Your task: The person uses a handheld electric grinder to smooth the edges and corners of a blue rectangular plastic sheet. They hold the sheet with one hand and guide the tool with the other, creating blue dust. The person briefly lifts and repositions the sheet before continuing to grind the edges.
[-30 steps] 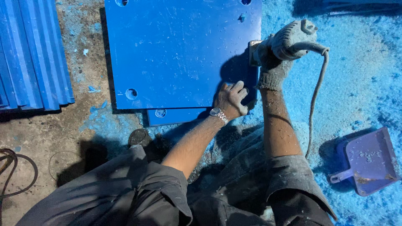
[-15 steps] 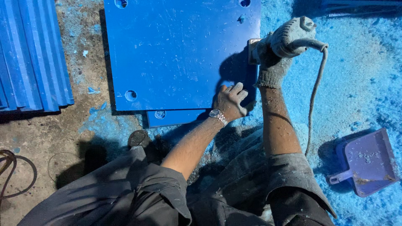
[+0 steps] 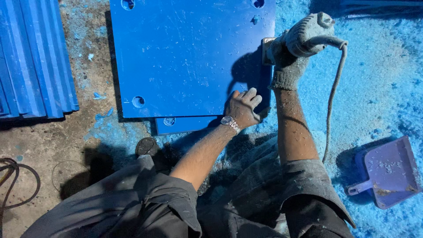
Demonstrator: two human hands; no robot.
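The right hand (image 3: 288, 61), in a dusty knit glove, is closed around the body of a grey power tool (image 3: 304, 33) and holds it against the right edge of a large blue panel (image 3: 185, 57). The tool sits at about one o'clock from the middle of the view, its head touching the panel's edge near the upper right corner; whether the working end is in contact below the edge cannot be told. A grey cord (image 3: 332, 101) leaves the back of the tool, curves over and runs down towards five o'clock, beside the right forearm.

The left hand (image 3: 243, 107), bare and wearing a wristwatch (image 3: 230, 124), lies at about six o'clock from the tool, fingers spread flat and pressed on the panel's lower right corner, gripping nothing.

The panel is a flat, square-cornered sheet, deep blue, its face marked with fine pale scratches. Round holes show near its corners: one at the lower left, two cut off at the top edge. It rests on a second blue sheet (image 3: 185, 125), of which only a strip shows along the lower edge, with a hole of its own.

The floor (image 3: 379, 88) to the right is covered in pale blue shavings. A purple dustpan (image 3: 387, 174) lies at four o'clock, well apart from both hands. A stack of blue sheets (image 3: 31, 57) lies at nine o'clock.
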